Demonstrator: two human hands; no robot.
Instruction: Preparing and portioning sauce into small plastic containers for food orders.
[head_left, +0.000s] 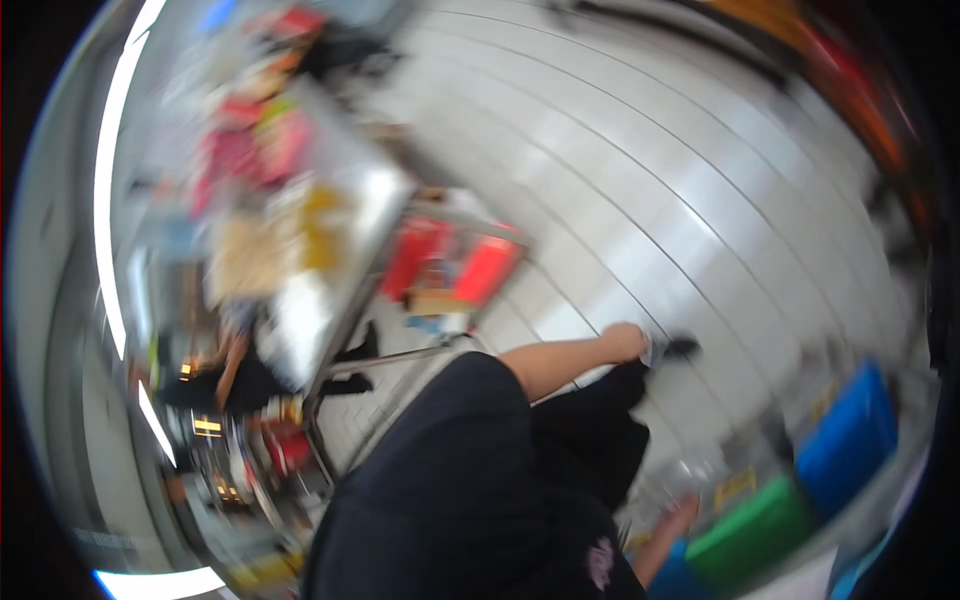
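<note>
My left hand (626, 341) hangs over the tiled floor, its fingers curled. Something small and whitish (654, 349) shows at its far side, with a dark shoe (681, 347) just beyond; whether the hand grips the whitish thing is unclear. At the lower right, my right hand (681, 516) is blurred beside clear, shiny material (686, 474) that looks like plastic. A green bin (750, 529) and a blue bin (847, 442) are near it. Blur hides that hand's fingers and whether they hold anything.
A metal-topped table (375, 187) bears pink, red and yellow goods and a tan package (244, 255). Red containers (487, 266) stand beside it. A co-worker's forearms (232, 364) reach to the table at the left. A metal rail (390, 358) runs near my body.
</note>
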